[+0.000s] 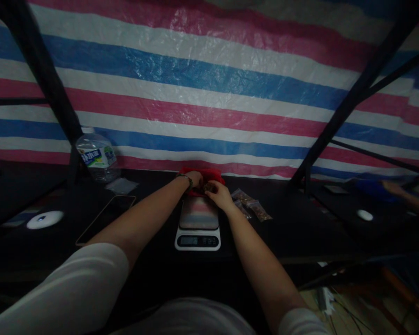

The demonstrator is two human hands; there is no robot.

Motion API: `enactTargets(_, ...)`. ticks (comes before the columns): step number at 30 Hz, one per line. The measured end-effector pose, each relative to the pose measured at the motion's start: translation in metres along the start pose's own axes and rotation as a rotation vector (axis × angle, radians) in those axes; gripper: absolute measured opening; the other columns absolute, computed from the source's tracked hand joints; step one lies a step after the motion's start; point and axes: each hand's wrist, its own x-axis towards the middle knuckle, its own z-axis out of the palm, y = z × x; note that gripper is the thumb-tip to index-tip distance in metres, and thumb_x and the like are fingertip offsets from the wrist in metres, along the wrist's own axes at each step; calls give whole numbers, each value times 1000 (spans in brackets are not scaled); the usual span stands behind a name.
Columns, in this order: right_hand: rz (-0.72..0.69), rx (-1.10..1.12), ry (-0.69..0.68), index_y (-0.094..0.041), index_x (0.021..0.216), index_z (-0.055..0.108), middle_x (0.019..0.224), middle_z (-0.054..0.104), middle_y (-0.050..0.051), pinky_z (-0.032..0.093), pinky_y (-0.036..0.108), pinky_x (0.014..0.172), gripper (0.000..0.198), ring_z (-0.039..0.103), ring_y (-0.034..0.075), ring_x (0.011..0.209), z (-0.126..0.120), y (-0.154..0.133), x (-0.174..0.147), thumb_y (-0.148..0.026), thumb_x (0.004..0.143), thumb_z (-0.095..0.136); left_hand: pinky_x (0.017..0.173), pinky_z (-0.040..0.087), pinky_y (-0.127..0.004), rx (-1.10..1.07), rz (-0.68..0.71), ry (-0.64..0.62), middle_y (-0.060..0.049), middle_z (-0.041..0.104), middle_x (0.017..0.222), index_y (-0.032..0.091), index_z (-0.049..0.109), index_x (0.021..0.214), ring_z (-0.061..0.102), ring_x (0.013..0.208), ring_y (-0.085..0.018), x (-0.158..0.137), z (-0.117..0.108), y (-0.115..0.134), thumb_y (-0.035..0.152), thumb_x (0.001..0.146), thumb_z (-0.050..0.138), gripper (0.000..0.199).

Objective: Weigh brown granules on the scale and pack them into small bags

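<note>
Beyond a white kitchen scale [198, 241], a red bag [209, 174] stands on the dark table, its mouth towards me. My left hand [194, 178], with a bracelet at the wrist, reaches into the bag; its fingers curl down and their tips are hidden. Small brown pieces [208, 187] show at the bag's mouth, between the fingers of my right hand [219, 193], which are closed around them. Both hands are just past the scale's plate [199, 214]. Several small clear bags of brown bits [259, 210] lie right of my right hand.
On the left are a big clear plastic bottle [97, 156], a stack of clear bags [122, 186], a phone [106, 218] and a white round device [44, 219]. Black metal posts [309, 160] frame the table before a striped sheet. Another person's arm [407, 197] shows far right.
</note>
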Motion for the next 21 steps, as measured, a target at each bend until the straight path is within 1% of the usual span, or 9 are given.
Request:
enactTargets(2,3,4,11,-21,108,63,107,67,6,47,35,92,40,62,20,99,1,4,2,-24,69,68,75,46,-23,-21,10,16,-3,72,70,22,75,72,64,72,-18,-2,-4,-3,23,60,69,14)
enactTargets(4,33,19,22,-21,109,62,107,66,5,47,34,92,42,62,20,98,2,9,6,-23,68,68,76,46,-23,-46,25,66,-2,72,74,22,75,76,64,75,-18,-7,-9,-6,22,63,67,15)
enactTargets(8,104,9,84,-22,108,61,105,66,4,47,35,92,44,62,20,98,5,16,15,-20,65,69,84,44,-22,-109,66,214,-2,72,95,21,73,92,63,90,-17,-19,-21,-7,27,74,59,24)
enactTargets(10,136,5,106,-20,105,62,102,67,4,48,34,90,42,63,20,95,8,16,20,-20,64,69,87,44,-23,-174,118,293,-2,70,102,20,70,100,61,95,-16,-23,-25,-5,30,79,54,28)
enactTargets(11,153,6,108,-20,104,62,100,67,4,48,33,88,40,63,19,93,10,15,22,-20,64,69,87,44,-23,-211,155,317,-3,69,103,19,69,102,61,95,-16,-24,-25,-4,31,80,53,29)
enactTargets(13,182,13,100,-20,102,62,97,67,4,49,32,84,39,63,19,90,14,12,25,-19,64,69,87,44,-23,-271,219,330,-2,70,100,18,69,99,62,93,-15,-26,-24,1,30,80,55,27)
enactTargets(16,209,34,90,-19,102,61,93,68,3,50,32,80,39,64,19,86,19,11,27,-21,64,69,86,45,-23,-290,243,314,-2,71,96,18,70,95,63,92,-15,-26,-19,10,26,78,56,23)
enactTargets(21,216,66,99,-18,102,60,95,68,4,50,32,81,40,64,18,86,23,20,28,-24,64,71,91,44,-23,-339,277,323,-4,69,109,16,65,110,62,102,-16,-26,-15,14,24,79,57,33)
